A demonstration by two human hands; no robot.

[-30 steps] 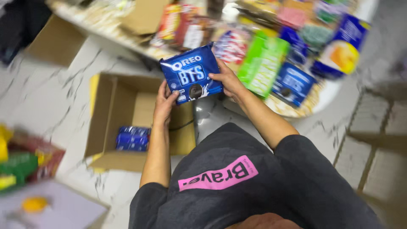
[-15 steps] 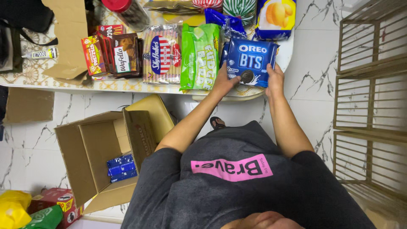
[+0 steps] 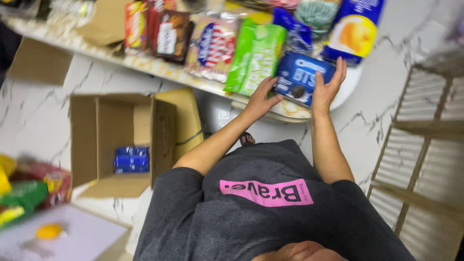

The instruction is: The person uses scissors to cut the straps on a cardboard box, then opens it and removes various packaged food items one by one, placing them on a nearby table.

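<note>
A blue cookie pack (image 3: 299,77) lies at the near edge of the white table (image 3: 145,63), beside a green snack pack (image 3: 255,55). My left hand (image 3: 261,99) grips the blue pack's lower left edge with its fingertips. My right hand (image 3: 327,86) is pressed flat against the pack's right edge, fingers straight and apart. On the floor to my left stands an open cardboard box (image 3: 87,140) with several blue packs (image 3: 131,159) stacked inside.
More snack packs and a blue and yellow biscuit bag (image 3: 355,31) crowd the table. A wire rack (image 3: 425,145) stands at the right. Red, green and yellow packages (image 3: 29,188) and a white box (image 3: 63,237) lie on the floor at the lower left.
The blue cookie pack went from above the box up to the table edge. My right hand's fingers have straightened off it. The view has swung and tilted.
</note>
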